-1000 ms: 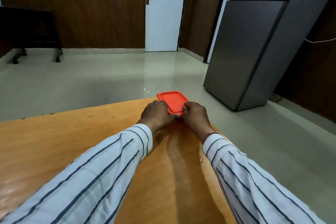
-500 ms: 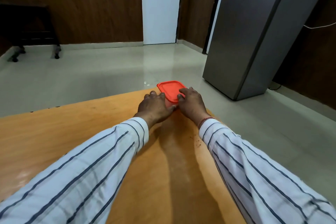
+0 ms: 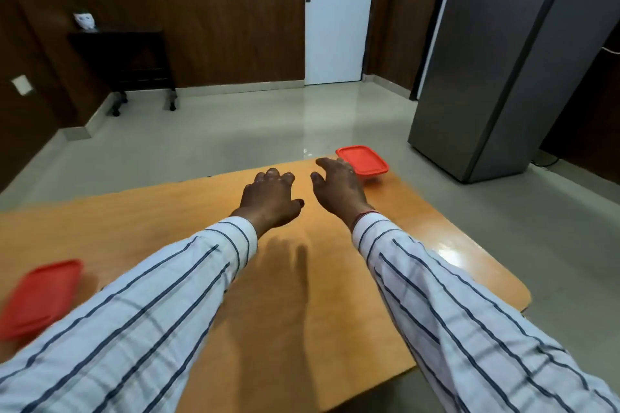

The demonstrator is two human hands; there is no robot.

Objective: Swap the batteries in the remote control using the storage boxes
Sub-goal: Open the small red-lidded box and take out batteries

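A storage box with an orange-red lid sits closed at the far right corner of the wooden table. My right hand hovers just left of it with relaxed fingers, holding nothing. My left hand floats beside it over the table, fingers loosely curled and empty. A second box with an orange-red lid lies at the table's left edge, blurred and partly hidden by my left sleeve. No remote control or batteries are in view.
A tall grey refrigerator stands on the floor right of the table. A white door and a dark bench are at the far wall. The table's far and right edges drop to a tiled floor.
Both hands have let go of the far box and pulled back to its left. The view has swung left, bringing a second orange-lidded box into sight.
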